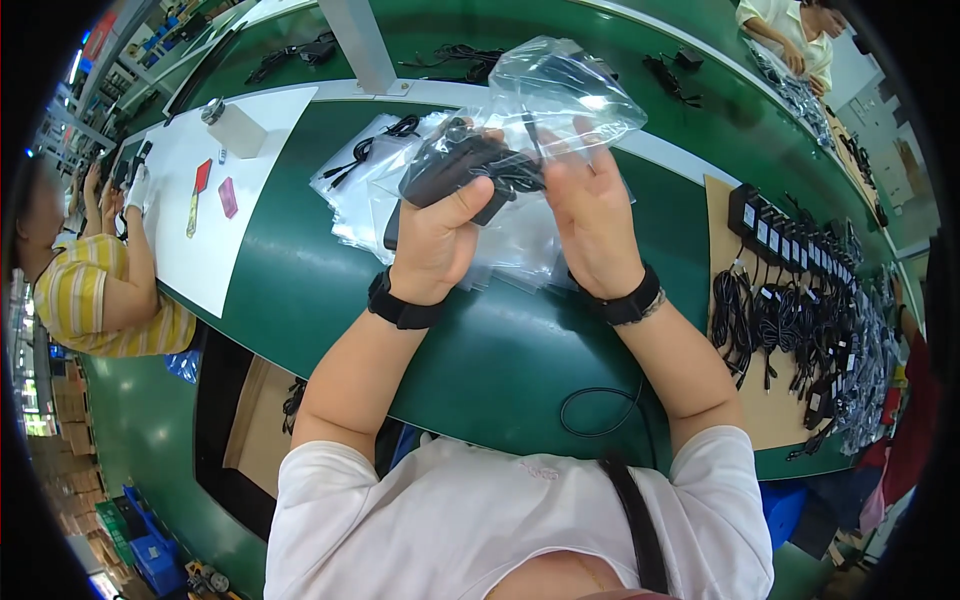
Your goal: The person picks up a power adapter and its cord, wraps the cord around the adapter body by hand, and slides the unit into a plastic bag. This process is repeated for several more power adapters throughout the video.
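Observation:
My left hand (440,235) is closed round a black power adapter (440,168), its thumb lying along the near side. The adapter's bundled black cord (515,175) reaches toward my right hand (597,215). A clear plastic bag (570,85) stands up beyond both hands, and my right fingers are against it, partly seen through the film. How far the adapter and cord are inside the bag cannot be made out through the glare. Under my hands lies a pile of flat clear bags (355,215), with another black cord (370,155) on its far left.
Rows of black adapters (790,240) with bundled cords lie on brown cardboard (735,420) at the right. A loose black cable (600,392) loops near the table's front edge. On the left, a white sheet (190,255) carries a bottle (235,130). Co-workers sit left and far right.

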`<state>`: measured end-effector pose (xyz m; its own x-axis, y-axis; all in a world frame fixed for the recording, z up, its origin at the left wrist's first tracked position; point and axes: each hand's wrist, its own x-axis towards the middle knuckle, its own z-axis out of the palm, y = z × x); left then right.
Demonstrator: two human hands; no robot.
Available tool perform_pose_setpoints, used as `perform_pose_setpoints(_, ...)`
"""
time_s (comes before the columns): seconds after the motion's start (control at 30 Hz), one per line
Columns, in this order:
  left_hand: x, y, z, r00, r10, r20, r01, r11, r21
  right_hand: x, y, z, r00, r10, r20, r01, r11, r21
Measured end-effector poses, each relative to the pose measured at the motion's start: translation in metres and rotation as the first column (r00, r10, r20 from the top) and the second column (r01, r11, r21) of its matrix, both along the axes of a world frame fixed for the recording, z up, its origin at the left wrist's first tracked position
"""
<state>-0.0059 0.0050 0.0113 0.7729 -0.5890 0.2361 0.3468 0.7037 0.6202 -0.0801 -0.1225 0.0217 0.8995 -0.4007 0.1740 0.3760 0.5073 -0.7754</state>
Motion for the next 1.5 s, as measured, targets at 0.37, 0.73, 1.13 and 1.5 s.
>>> perform_pose_setpoints(0.37,-0.004,-0.004,0.002,1.000,-0.011,-0.022,0.012,0.999,0.050,-0.004,-0.006,0.002,0.990,-0.139,-0.010,0.124,0.916,-0.382)
perform_pose_setpoints(0.73,-0.003,-0.002,-0.005,0.985,-0.158,-0.076,0.160,0.987,0.020,-0.001,-0.015,-0.004,0.993,-0.088,-0.080,0.054,0.933,-0.357)
perform_pose_setpoints(1.13,0.023,0.011,-0.008,0.954,-0.278,-0.109,0.252,0.946,-0.207,-0.011,-0.038,0.023,0.958,0.100,0.270,-0.105,0.994,0.007)
perform_pose_setpoints(1.5,-0.006,-0.006,-0.004,0.991,-0.130,0.041,0.130,0.991,0.005,0.000,-0.006,-0.004,0.978,0.112,-0.174,-0.140,0.978,-0.156)
